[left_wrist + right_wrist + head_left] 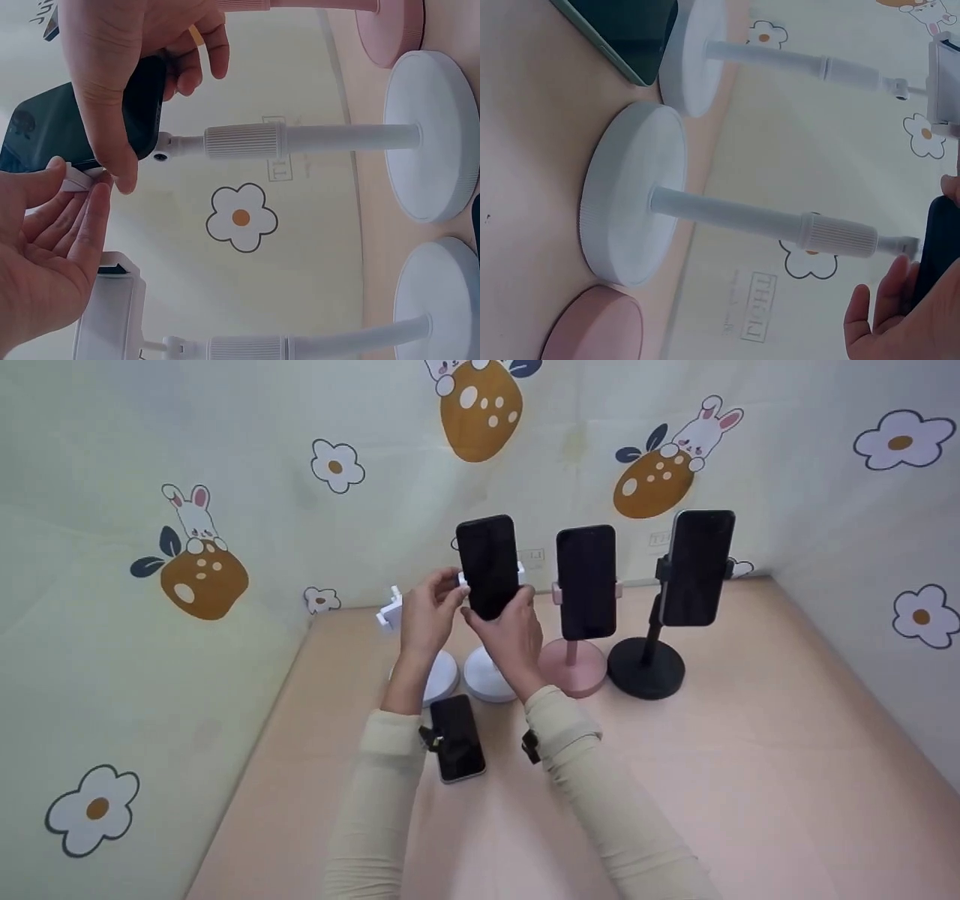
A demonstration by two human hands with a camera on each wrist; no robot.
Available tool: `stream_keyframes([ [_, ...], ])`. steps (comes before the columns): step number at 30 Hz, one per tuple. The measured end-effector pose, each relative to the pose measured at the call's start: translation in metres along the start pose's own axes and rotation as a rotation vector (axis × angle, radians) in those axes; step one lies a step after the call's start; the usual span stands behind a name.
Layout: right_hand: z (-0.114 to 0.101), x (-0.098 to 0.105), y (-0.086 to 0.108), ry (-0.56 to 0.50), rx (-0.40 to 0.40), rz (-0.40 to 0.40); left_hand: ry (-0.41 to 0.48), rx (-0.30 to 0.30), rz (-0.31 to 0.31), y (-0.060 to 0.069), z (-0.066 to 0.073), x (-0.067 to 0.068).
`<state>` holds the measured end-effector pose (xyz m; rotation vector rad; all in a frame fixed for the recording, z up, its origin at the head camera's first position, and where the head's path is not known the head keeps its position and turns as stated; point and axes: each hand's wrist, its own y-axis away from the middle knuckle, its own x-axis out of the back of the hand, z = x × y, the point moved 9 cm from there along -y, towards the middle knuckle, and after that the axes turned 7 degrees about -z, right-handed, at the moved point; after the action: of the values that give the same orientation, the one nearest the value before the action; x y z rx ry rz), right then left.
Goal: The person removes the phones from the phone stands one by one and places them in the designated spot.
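A black phone sits upright in the white clamp of a white phone stand. With its thumb across the lower front and fingers behind, my right hand grips the phone's bottom end. My left hand pinches the clamp's left arm at the phone's side edge. To the left is a second white stand, whose clamp holds no phone. Another dark phone lies screen-up on the table before the white stands.
On the right, a pink stand and a black stand each hold a phone upright. The table meets a patterned cloth backdrop close behind the stands. Cloth also rises at both sides.
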<state>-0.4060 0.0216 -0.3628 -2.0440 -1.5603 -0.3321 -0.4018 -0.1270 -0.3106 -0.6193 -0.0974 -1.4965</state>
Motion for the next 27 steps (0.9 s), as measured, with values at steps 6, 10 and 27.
stream_keyframes([
  [6, 0.0018, 0.0023, -0.0029, 0.013, -0.012, 0.005, -0.003, -0.012, 0.0, -0.0022, -0.0006, -0.0008],
  [10, 0.0035, 0.0021, -0.0035, 0.006, -0.01, 0.0, 0.001, -0.016, 0.004, -0.0027, -0.0016, 0.0001],
  [27, 0.008, 0.0019, -0.0052, -0.06, 0.021, -0.004, 0.019, -0.072, 0.024, -0.0009, -0.0001, 0.0021],
])
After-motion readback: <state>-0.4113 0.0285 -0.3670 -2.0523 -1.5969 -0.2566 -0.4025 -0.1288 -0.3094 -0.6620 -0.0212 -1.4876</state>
